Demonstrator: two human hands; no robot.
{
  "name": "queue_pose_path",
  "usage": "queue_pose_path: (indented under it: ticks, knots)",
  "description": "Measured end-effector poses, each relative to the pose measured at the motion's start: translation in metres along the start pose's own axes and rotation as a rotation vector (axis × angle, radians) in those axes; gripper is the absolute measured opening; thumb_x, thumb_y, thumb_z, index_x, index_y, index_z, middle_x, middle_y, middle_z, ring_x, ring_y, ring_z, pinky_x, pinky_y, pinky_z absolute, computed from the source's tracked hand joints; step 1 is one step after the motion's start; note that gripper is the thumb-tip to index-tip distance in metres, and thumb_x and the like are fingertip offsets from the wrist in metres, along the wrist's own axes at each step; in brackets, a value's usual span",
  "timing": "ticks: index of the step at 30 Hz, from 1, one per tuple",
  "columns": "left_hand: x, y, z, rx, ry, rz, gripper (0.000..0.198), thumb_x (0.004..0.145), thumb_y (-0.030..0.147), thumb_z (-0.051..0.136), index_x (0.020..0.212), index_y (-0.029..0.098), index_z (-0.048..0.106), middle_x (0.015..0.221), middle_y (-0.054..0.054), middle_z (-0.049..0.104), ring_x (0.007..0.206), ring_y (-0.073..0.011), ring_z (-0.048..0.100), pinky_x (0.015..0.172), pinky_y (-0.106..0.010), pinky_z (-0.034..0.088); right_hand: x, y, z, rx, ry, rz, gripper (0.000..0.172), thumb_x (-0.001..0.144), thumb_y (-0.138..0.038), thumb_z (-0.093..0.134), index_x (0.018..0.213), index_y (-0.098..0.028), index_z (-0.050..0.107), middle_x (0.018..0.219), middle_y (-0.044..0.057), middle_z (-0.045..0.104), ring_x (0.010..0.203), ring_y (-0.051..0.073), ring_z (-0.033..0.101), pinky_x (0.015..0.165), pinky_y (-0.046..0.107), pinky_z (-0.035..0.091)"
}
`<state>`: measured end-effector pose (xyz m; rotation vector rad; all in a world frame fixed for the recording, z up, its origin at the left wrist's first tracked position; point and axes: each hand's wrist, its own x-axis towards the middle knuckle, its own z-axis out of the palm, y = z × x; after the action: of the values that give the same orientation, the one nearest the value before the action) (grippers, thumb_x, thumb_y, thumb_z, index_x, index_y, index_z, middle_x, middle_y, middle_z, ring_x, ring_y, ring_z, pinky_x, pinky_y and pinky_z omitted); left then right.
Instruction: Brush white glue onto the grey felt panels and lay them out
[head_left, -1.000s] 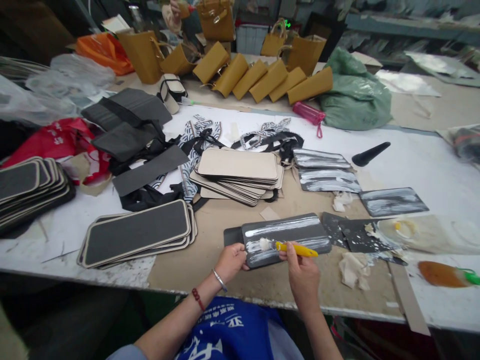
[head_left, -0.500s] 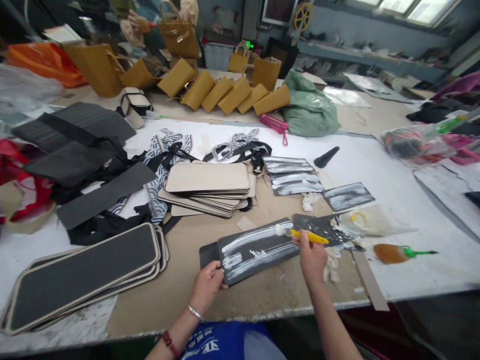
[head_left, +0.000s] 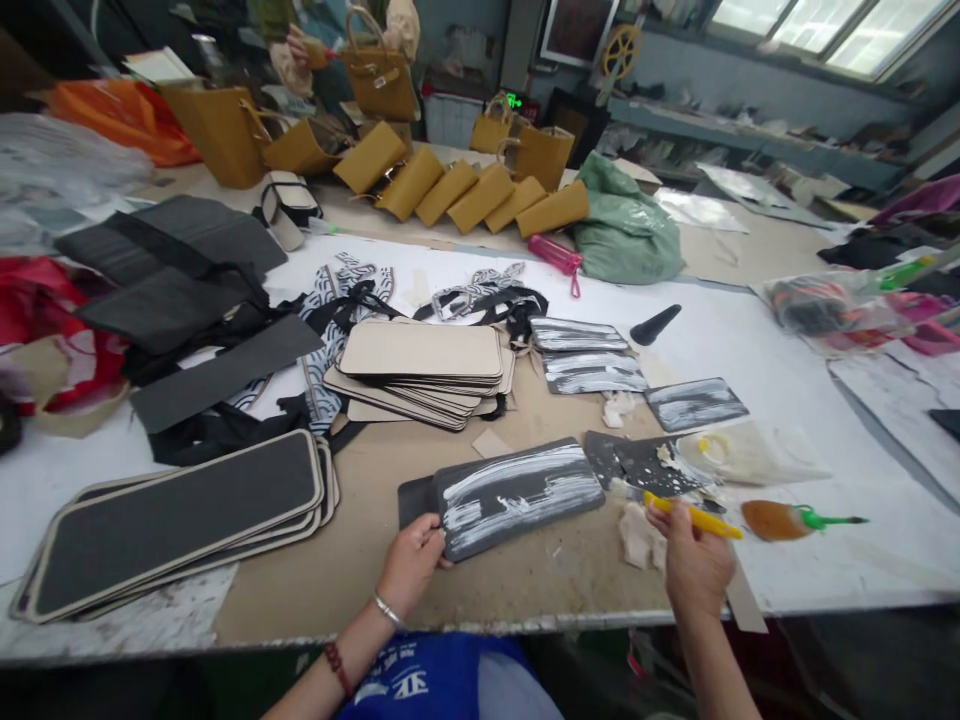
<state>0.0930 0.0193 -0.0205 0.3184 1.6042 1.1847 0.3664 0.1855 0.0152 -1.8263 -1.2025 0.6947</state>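
My left hand (head_left: 412, 565) pinches the lower left corner of a dark panel (head_left: 517, 505) streaked with white glue. Another dark piece (head_left: 415, 500) pokes out beneath its left end. In my right hand (head_left: 694, 565) is a brush with a yellow handle (head_left: 701, 517), its pale bristles just beyond the panel's right end. Near the bristles lies a dark glue-spattered sheet (head_left: 634, 462), with a clear plastic bag (head_left: 765, 450) beside it. Crumpled off-white scraps (head_left: 641, 537) rest below the brush. Three glue-streaked dark pieces, one of them a smaller panel (head_left: 697, 404), lie farther back.
Stacked beige panels (head_left: 424, 352) sit mid-table; dark panels with beige borders (head_left: 180, 525) are stacked at left. An amber bottle with a green nozzle (head_left: 776, 520) lies at right. Behind stand tan handbags (head_left: 536, 155), a green bag (head_left: 626, 220) and another person's hand (head_left: 304, 48).
My right hand has moved right with the brush, taking the bristles off the panel. More white streaks show along the panel's right side. My left hand still holds its corner.
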Motion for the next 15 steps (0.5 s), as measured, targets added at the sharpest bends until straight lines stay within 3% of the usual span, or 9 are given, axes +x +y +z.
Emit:
queue_pose_path:
  ticks: [2,5,8,10,13,15]
  knots:
    - [0.000,-0.002,-0.001,-0.007,-0.011,0.014,0.022,0.057,0.035,0.053,0.069,0.016,0.056,0.059,0.004,0.057,0.048,-0.0099,0.053,0.047,-0.022,0.049,-0.021,-0.011,0.002,0.069,-0.093,0.036,0.052,0.067,-0.058,0.060,0.085,-0.009,0.064,0.068,0.008,0.067,0.065,0.023,0.066,0.069,0.036,0.055]
    - [0.001,-0.005,-0.003,-0.004,-0.030,0.034,0.017,0.060,0.030,0.052,0.070,0.016,0.055,0.059,0.004,0.056,0.047,-0.0091,0.053,0.045,-0.020,0.048,-0.083,-0.026,0.027,0.250,-0.338,0.134,0.049,0.066,-0.056,0.064,0.086,-0.011,0.063,0.070,0.006,0.068,0.064,0.021,0.065,0.064,0.034,0.056]
    - [0.004,-0.009,-0.003,0.029,-0.025,0.045,0.010,0.063,0.024,0.051,0.068,0.016,0.054,0.056,0.005,0.054,0.045,-0.0083,0.053,0.043,-0.018,0.047,-0.121,-0.021,0.047,0.328,-0.532,0.187,0.050,0.064,-0.056,0.065,0.086,-0.011,0.063,0.076,0.007,0.068,0.066,0.022,0.065,0.065,0.037,0.056]
    - [0.005,-0.010,-0.002,0.034,-0.025,0.048,0.005,0.064,0.021,0.052,0.066,0.016,0.052,0.053,0.006,0.051,0.043,-0.0077,0.053,0.042,-0.017,0.046,-0.114,-0.011,0.041,0.183,-0.459,0.153,0.054,0.064,-0.060,0.062,0.083,-0.011,0.064,0.072,0.008,0.068,0.071,0.026,0.065,0.073,0.043,0.054]
    - [0.006,-0.011,-0.001,0.019,-0.035,0.054,0.003,0.065,0.017,0.050,0.062,0.017,0.050,0.047,0.008,0.046,0.040,-0.0073,0.052,0.041,-0.016,0.044,-0.081,-0.004,0.011,-0.140,-0.138,-0.032,0.054,0.070,-0.063,0.051,0.075,-0.012,0.066,0.067,0.009,0.068,0.084,0.029,0.063,0.089,0.047,0.044]
    - [0.006,-0.011,-0.002,0.007,-0.046,0.053,0.004,0.065,0.016,0.049,0.061,0.017,0.049,0.046,0.008,0.045,0.039,-0.0074,0.052,0.040,-0.016,0.043,-0.073,-0.010,0.001,-0.188,-0.060,-0.116,0.052,0.073,-0.061,0.049,0.075,-0.012,0.067,0.068,0.009,0.068,0.085,0.029,0.063,0.091,0.046,0.043]
